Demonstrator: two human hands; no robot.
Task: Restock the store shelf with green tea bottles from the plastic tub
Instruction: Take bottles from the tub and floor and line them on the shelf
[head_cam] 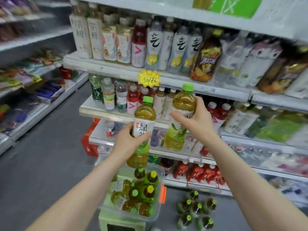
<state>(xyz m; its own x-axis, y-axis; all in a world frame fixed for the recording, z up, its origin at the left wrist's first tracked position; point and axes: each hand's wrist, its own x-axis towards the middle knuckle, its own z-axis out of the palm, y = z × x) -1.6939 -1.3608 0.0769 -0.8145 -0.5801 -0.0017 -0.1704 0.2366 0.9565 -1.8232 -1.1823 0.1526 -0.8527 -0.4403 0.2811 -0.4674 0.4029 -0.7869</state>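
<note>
Full plastic bottles, likely weighty and rigid, labels probably slick; best gripped round the labelled waist; left hand (pixel 128 139) wraps left bottle (pixel 144 120) at its label; right hand (pixel 196 119) clasps right bottle (pixel 180 104) higher up; both bottles raised before the shelf (pixel 93 110), above the plastic tub (pixel 161 175); green caps, amber tea, white-and-green labels; blur hides finer print.

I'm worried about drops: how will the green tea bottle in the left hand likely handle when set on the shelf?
The green tea bottle looks full almost to its cap, so probably heavy for its size. It is tall and narrow, so it may tip if set down crooked. The left hand wraps its glossy label, which could be slippery.
</note>
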